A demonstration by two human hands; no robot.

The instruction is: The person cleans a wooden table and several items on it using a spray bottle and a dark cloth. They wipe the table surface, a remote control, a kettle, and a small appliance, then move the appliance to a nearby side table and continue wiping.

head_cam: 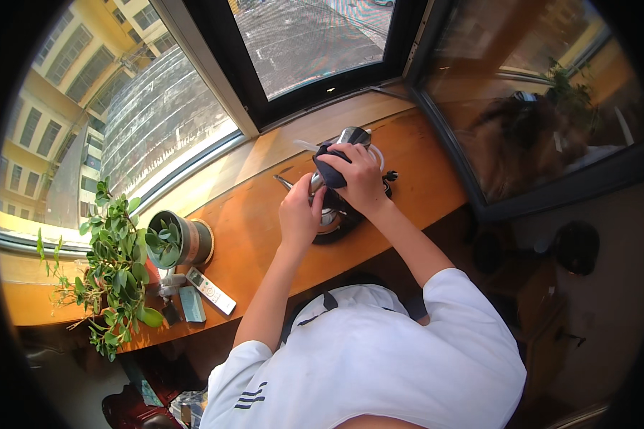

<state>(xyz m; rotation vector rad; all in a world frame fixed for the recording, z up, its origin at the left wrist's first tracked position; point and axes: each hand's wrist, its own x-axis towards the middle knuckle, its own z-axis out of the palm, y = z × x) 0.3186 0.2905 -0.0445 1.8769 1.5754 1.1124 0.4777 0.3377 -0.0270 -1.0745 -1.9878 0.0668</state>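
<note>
My right hand (360,179) grips a dark cloth (330,172) and presses it against a shiny metal part above the work surface. Close beside it, my left hand (299,217) pinches the shiny metal kettle (316,182) between thumb and fingers. A thin metal spout (283,181) points out to the left past that hand. Behind my right fingers rises a shiny metal cylinder (354,135), with a pale tube (377,155) curving at its right. Below my hands sits a round dark base (335,236) with a metal vessel. My hands hide much of the kettle.
A black plug (390,176) lies right of the kettle on the wooden ledge (247,236). At left stand a potted plant (180,238), a leafy plant (121,268), a white remote control (211,291) and a pale blue box (192,304). An open window sash (456,161) juts in at right.
</note>
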